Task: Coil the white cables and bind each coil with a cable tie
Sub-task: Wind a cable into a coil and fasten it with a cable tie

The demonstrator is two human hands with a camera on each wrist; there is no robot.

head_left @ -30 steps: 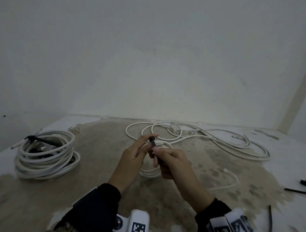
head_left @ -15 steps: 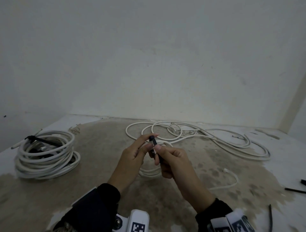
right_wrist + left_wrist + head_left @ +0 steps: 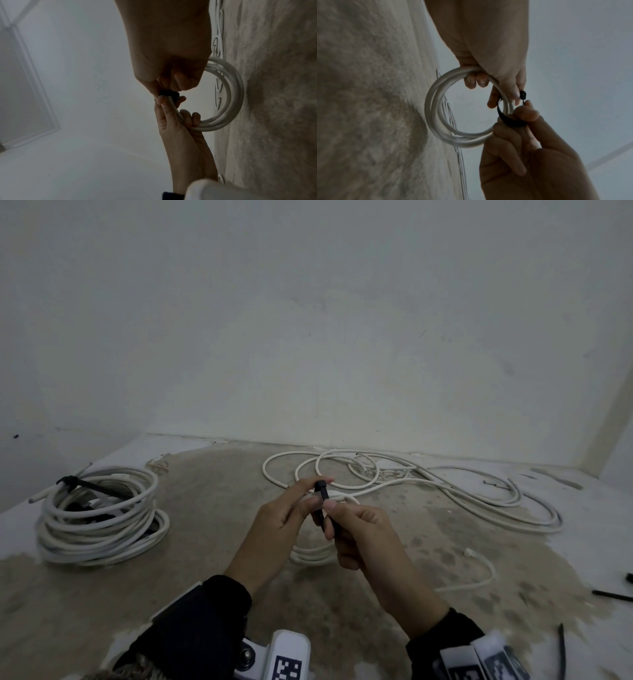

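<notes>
Head view: both hands [image 3: 329, 518] pinch black tie [image 3: 323, 496] round coil [image 3: 310, 554].

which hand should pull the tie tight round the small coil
Right. The right hand already pinches the black cable tie strap, while the left hand grips the small coil and steadies the tie's head.

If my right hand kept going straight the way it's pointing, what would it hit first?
Probably your left hand: the right hand points at it, both pinching the black cable tie around the small coil. Depth is uncertain.

Hands [image 3: 281, 517]: two
Bound white cable coils [image 3: 99, 515]: one
Loose black plastic cable ties on floor [image 3: 613, 596]: three visible
Loose white cable tangles [image 3: 445, 487]: one
</notes>
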